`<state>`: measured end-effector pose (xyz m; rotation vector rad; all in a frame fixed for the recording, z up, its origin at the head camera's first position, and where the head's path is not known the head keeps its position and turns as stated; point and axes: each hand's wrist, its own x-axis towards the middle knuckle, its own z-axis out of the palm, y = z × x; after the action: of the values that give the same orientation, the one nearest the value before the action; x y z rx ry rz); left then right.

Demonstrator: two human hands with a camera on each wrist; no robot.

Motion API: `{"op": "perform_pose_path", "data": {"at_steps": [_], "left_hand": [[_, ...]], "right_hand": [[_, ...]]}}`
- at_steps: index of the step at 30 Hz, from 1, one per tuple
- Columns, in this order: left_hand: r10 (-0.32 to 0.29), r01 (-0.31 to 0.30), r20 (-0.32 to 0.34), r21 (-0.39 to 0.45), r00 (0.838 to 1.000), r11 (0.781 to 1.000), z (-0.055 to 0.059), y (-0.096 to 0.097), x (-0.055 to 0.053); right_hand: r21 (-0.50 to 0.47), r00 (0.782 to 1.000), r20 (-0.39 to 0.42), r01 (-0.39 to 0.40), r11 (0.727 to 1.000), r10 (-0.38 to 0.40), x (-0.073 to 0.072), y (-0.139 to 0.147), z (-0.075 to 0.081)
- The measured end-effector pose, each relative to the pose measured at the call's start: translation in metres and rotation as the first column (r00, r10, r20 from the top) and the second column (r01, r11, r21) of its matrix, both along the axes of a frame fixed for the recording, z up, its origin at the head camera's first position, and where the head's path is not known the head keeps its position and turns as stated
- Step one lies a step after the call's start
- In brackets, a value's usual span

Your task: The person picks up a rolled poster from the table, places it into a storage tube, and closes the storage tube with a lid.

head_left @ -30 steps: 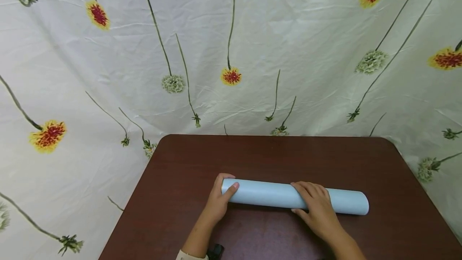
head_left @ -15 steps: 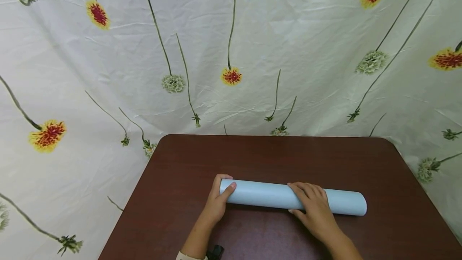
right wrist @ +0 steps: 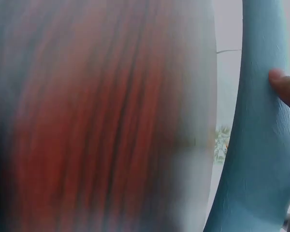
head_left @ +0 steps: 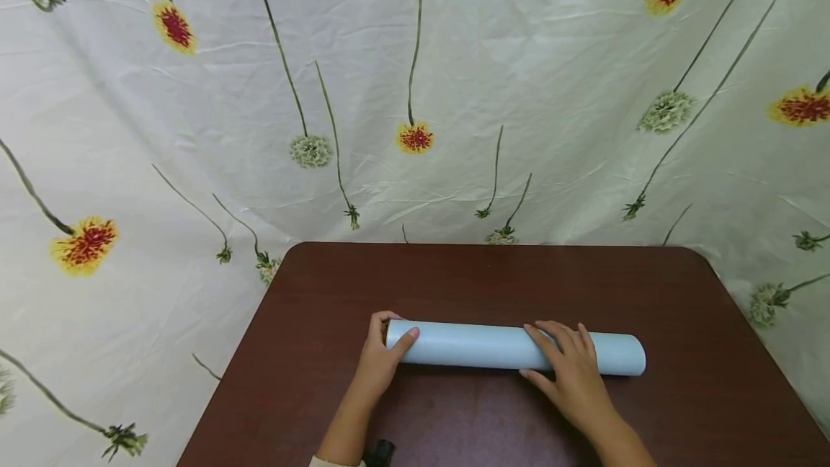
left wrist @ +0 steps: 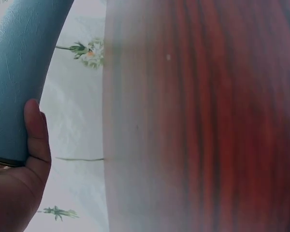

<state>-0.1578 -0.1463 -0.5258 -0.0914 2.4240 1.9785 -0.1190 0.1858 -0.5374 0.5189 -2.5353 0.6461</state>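
A light blue roll [head_left: 467, 344] with a leather-like grain lies sideways over the brown table. My left hand [head_left: 376, 362] grips its left end, the thumb along the near side and the other fingers behind. In the left wrist view that thumb [left wrist: 36, 128] lies against the roll [left wrist: 19, 72], beside a thin brownish edge at its end. My right hand [head_left: 573, 373] spans the roll right of its middle, fingers over the top and thumb at the near lower side. The right wrist view shows a fingertip [right wrist: 277, 76] touching the blue surface [right wrist: 256, 130].
The dark brown wood-grain table [head_left: 493, 279] has rounded far corners. A white cloth [head_left: 363, 92] printed with flowers hangs behind and to both sides. A black item [head_left: 380, 451] sits at the left wrist, beside a pale cuff [head_left: 333, 461].
The roll has shifted left along with the left hand, and its right end sits slightly higher. The right hand now lies farther right along the roll, its fingers more spread.
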Motion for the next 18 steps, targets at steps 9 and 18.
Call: {"op": "perform_pose_path", "data": {"at_steps": [9,18], "left_hand": [[0.083,-0.084,-0.010,-0.078,0.996,0.993,-0.001,-0.013,-0.001],[0.065,-0.064,0.005,-0.060,0.998,0.996,-0.002,-0.023,-0.001]], "right_hand": [[-0.059,0.997,0.011,0.077,0.995,-0.077,0.001,0.014,0.001],[-0.117,0.989,0.045,0.146,0.982,-0.142,0.004,0.029,0.001]]}}
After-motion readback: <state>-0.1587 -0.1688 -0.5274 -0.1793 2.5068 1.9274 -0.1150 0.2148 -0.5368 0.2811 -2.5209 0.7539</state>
